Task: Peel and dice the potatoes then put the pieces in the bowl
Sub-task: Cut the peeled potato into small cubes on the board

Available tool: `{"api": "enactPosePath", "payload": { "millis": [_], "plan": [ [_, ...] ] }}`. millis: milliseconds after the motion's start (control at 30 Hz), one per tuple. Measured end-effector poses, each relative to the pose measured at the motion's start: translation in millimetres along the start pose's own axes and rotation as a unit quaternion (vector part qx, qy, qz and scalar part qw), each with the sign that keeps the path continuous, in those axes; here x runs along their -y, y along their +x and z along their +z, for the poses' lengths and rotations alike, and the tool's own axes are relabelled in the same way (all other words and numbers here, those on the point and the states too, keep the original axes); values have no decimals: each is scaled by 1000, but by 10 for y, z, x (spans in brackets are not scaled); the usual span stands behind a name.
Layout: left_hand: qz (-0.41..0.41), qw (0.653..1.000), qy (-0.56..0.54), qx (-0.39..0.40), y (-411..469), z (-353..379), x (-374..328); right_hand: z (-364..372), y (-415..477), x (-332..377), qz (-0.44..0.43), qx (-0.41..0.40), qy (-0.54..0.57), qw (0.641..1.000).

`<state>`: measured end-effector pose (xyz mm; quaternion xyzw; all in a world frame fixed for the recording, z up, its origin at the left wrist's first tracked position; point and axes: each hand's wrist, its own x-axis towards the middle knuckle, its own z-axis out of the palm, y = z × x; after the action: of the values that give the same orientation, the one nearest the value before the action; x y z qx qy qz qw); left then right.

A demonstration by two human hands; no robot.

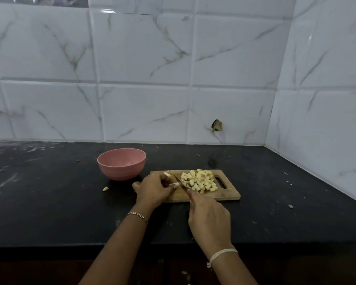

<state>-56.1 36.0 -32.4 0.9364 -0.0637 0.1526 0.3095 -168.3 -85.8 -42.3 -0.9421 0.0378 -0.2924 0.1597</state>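
Mid-frame, a rectangular wooden cutting board (226, 195) lies on the black stone counter (49, 202); a round pink bowl (121, 170) stands just to its upper left; pale diced potato pieces (199, 181) heap on the board's right half.

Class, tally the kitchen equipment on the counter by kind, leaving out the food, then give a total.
Pink bowl: 1
Wooden cutting board: 1
Knife: 1
Total: 3
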Motion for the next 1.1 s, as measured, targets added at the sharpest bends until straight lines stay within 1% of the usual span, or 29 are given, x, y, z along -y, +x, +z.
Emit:
{"api": "enactPosePath", "payload": {
  "millis": [200,300,467,900,1100],
  "plan": [
    [4,1000,6,5,-4,-5,-18,-32,25,1,-10,25,-6,1000],
    [2,1000,2,7,3,-3,-15,-50,71,11,-25,53,-23,998],
    [-2,1000,0,5,-11,-10,-25,-67,95,39,-53,63,-49,995],
    [11,1000,-5,9,25,34,2,-104,49,89,6,51,-42,998],
    [14,1000,-3,-1,42,63,35,-108,49,76,-1,46,-31,998]
  ]
}}
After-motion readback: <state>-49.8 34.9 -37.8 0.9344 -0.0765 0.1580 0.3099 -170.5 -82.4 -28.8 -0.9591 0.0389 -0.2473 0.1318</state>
